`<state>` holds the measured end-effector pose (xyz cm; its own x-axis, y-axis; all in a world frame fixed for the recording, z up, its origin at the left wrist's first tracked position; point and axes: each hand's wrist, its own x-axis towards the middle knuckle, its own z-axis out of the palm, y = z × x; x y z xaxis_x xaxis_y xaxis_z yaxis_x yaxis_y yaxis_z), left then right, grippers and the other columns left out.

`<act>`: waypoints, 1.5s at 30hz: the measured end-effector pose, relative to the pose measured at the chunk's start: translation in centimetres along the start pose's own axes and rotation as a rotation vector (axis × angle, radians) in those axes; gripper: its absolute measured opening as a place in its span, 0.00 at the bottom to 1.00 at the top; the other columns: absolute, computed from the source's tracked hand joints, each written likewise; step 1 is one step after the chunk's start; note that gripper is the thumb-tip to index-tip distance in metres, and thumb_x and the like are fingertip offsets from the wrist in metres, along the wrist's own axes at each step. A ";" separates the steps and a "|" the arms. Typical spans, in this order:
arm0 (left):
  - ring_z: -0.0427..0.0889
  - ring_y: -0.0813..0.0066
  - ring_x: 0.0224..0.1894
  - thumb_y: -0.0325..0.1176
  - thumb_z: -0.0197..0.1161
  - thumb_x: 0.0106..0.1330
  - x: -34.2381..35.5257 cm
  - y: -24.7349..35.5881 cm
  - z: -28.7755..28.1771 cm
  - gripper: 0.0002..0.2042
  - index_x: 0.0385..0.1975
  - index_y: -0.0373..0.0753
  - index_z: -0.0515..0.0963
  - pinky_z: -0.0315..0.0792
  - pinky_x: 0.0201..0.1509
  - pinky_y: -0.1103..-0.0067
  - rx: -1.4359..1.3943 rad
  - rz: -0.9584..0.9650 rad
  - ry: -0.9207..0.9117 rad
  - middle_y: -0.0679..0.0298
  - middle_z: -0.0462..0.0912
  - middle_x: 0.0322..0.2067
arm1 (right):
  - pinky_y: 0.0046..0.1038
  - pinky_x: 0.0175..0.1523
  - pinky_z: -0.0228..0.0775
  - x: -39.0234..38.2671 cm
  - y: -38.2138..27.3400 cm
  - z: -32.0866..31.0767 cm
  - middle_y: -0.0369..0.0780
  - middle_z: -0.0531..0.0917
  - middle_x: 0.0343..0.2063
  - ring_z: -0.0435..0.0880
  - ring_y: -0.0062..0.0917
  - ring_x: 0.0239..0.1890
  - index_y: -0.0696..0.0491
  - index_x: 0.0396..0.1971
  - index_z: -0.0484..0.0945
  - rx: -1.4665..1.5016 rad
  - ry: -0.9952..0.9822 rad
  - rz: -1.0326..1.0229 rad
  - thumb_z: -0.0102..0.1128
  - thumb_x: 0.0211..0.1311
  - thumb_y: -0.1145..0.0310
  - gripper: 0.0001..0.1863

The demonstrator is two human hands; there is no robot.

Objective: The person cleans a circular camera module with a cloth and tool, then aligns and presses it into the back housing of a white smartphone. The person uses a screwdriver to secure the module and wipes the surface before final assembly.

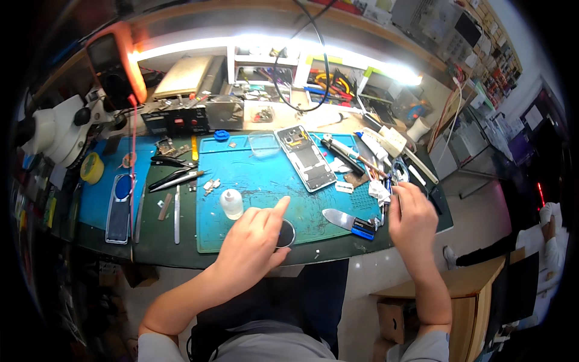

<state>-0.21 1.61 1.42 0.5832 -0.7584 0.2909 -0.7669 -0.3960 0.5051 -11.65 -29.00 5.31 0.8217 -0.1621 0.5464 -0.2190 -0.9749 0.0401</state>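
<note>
My left hand (254, 241) grips a dark round piece with a silvery rim (286, 234) at the front of the blue mat (217, 163), index finger pointing forward. Beside it stands a small translucent bottle (231, 204). My right hand (410, 217) is closed at the mat's right side, by crumpled white paper (379, 192) and slim tools; what it holds is hidden. A metal blade (336, 220) lies left of it with a blue and black item (362, 228). An opened phone (304, 158) lies toward the back, beside a clear tray (262, 145).
A microscope (57, 133), orange multimeter (114, 63) and black boxed device (172, 122) line the back left. Pliers and tweezers (175, 175) lie left of the mat. A cable loop (324, 57) hangs overhead. A wooden cabinet (458, 283) and another person (546, 253) are at right.
</note>
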 end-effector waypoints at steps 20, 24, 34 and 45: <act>0.78 0.72 0.58 0.28 0.78 0.64 -25.2 -3.9 -3.9 0.46 0.80 0.38 0.56 0.72 0.66 0.71 -1.033 -0.503 0.059 0.60 0.80 0.54 | 0.41 0.51 0.81 10.5 -32.4 6.2 0.48 0.83 0.50 0.87 0.46 0.47 0.59 0.59 0.75 1.099 -0.165 -0.344 0.75 0.61 0.65 0.29; 0.79 0.73 0.57 0.28 0.78 0.64 -26.4 -4.0 -2.8 0.46 0.80 0.39 0.57 0.73 0.65 0.72 -1.033 -0.477 0.095 0.61 0.79 0.54 | 0.41 0.53 0.81 13.2 -38.0 7.1 0.49 0.80 0.54 0.87 0.47 0.49 0.57 0.60 0.75 0.991 -0.102 -0.255 0.74 0.61 0.68 0.28; 0.79 0.69 0.59 0.27 0.80 0.60 -26.4 -5.5 -3.0 0.48 0.79 0.35 0.57 0.72 0.69 0.70 -1.106 -0.540 0.039 0.57 0.79 0.56 | 0.43 0.67 0.75 12.7 -38.5 13.7 0.55 0.79 0.58 0.81 0.50 0.62 0.60 0.70 0.65 0.875 -0.171 -0.224 0.76 0.59 0.70 0.41; 0.77 0.66 0.63 0.23 0.78 0.58 -23.9 -5.4 -3.1 0.51 0.81 0.36 0.54 0.67 0.72 0.68 -1.357 -0.501 -0.116 0.55 0.78 0.58 | 0.46 0.65 0.75 9.7 -11.4 10.1 0.52 0.80 0.60 0.80 0.43 0.63 0.61 0.75 0.63 -0.101 -0.363 0.147 0.69 0.60 0.33 0.56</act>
<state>-9.17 23.49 -5.71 0.6337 -0.7532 -0.1765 0.3846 0.1087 0.9167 4.12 -20.98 1.73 0.9065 -0.3593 0.2218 -0.3833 -0.9205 0.0756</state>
